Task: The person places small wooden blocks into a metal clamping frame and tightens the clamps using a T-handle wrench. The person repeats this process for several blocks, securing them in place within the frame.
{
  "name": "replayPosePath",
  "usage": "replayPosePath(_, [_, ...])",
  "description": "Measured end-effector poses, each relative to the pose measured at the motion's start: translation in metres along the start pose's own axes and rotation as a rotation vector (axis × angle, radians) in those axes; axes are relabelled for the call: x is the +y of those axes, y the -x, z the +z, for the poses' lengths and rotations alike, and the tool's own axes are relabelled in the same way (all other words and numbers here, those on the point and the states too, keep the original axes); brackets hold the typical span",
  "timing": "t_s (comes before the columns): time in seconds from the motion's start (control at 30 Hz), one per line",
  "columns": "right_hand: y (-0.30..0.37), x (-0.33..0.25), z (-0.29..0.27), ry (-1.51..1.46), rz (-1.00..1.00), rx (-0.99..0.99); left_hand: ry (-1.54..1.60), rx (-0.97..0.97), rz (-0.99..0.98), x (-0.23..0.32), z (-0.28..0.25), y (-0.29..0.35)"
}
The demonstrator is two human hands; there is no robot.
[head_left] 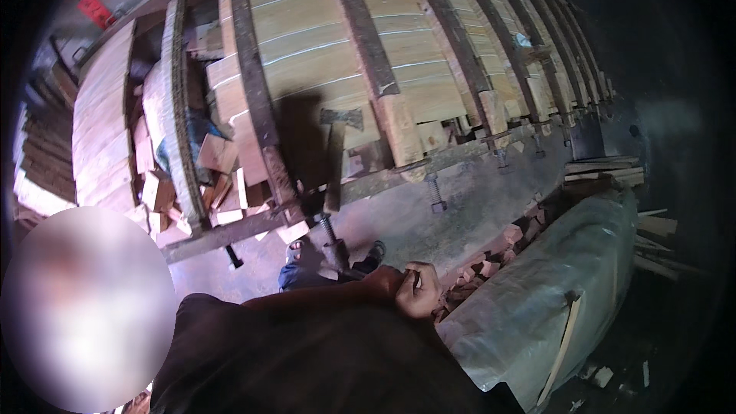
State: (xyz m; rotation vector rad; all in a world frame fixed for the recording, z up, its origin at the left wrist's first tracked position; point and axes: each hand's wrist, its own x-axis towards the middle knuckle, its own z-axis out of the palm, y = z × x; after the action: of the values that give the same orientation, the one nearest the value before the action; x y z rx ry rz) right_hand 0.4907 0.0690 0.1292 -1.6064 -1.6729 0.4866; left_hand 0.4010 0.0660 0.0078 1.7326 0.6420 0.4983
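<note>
My left forearm crosses in front of my dark shirt toward the right. At its end, my left hand is in shadow and its fingers are hidden. Right against it, my right hand has its fingers curled; whatever they hold, if anything, cannot be made out. Both hands are beside a long sack-like bundle in pale plastic sheeting, with small wood blocks along its near side. Ahead, a hatchet stands upright against the clamp rack, head up, touched by neither hand.
Wide pale boards lie under a row of dark metal clamp bars with bolts along the front edge. Wood offcuts fill a gap at left. Loose wood strips lie at right. A blurred patch covers the lower left.
</note>
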Motion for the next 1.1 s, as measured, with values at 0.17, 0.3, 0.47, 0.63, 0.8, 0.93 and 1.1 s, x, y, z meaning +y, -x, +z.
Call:
replayPosePath(0.17, [-0.026, 0.064, -0.005, 0.051, 0.292, 0.067, -0.023, -0.019, -0.044, 0.0, -0.005, -0.053])
replayPosePath(0.3, [-0.045, 0.14, 0.0, -0.096, 0.485, 0.081, -0.125, -0.068, -0.161, -0.008, -0.003, -0.097])
replayPosePath(0.47, [-0.058, 0.237, 0.025, -0.058, 0.352, 0.04, -0.164, -0.037, -0.329, -0.049, 0.014, -0.136])
replayPosePath(0.63, [-0.03, 0.324, 0.064, -0.246, 0.704, 0.045, -0.287, -0.106, -0.572, -0.077, 0.024, -0.147])
replayPosePath(0.8, [-0.027, 0.398, 0.109, -0.344, 0.925, -0.174, -0.156, -0.015, -0.822, -0.123, 0.039, -0.167])
replayPosePath(0.93, [0.0, 0.419, 0.137, -0.475, 1.175, -0.259, -0.076, 0.07, -0.965, -0.149, 0.054, -0.174])
replayPosePath(1.1, [-0.001, 0.424, 0.143, -0.662, 1.29, -0.26, -0.149, 0.05, -0.963, -0.139, 0.055, -0.171])
